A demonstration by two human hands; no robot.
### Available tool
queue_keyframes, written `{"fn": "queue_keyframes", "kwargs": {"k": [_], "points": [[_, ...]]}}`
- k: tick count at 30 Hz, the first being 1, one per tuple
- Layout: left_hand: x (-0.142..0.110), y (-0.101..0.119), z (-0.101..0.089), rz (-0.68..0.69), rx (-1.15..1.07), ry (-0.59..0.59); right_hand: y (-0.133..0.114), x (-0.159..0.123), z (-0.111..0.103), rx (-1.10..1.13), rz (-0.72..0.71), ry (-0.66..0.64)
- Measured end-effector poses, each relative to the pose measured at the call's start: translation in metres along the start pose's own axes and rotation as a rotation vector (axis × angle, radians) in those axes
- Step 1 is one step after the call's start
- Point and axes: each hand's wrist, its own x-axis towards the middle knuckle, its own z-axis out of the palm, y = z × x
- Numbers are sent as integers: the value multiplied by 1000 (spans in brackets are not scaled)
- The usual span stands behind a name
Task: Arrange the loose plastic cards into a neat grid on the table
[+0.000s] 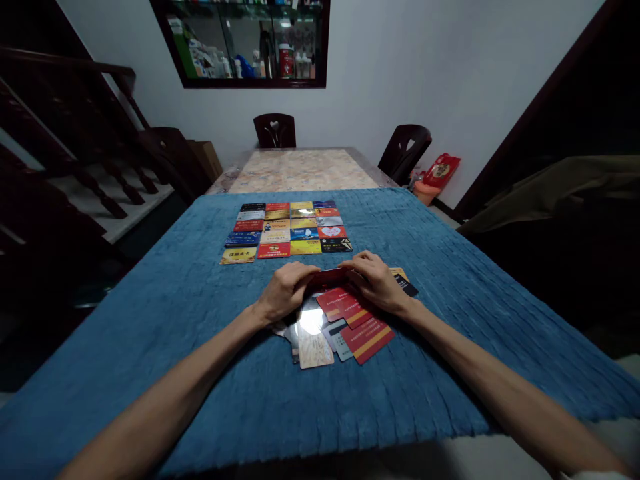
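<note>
Between my left hand (pixel 287 288) and my right hand (pixel 373 280) is a dark red card (pixel 327 277), tilted up and gripped at its two ends. Both hands are closed on it, fingertips along its upper edge. Just below lies a loose pile of cards: a red card with a yellow stripe (pixel 367 339), a pale glossy card (pixel 316 347) with a bright glare, and several more partly overlapped. A black card (pixel 406 285) shows beyond my right wrist. Farther off, several cards lie face up in rows and columns, among them a yellow card (pixel 239 255) and a black card (pixel 336 245).
A blue cloth (pixel 200 347) covers the near part of the table; its far end has a patterned top (pixel 310 170). Dark chairs (pixel 275 130) stand around it. A red bag (pixel 441 170) sits on the right, and a stair railing (pixel 75 147) runs along the left.
</note>
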Motion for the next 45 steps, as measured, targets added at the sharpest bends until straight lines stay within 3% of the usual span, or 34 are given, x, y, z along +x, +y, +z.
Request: {"fn": "queue_keyframes", "kwargs": {"k": [14,28,45], "points": [[-2,1,1,24,80,-34,-5,2,1,-14,-2,58],[1,2,2,86,87,167,-18,9,11,-288,-226,175],[2,2,2,55,43,230,-27,12,14,-490,-241,288]]}}
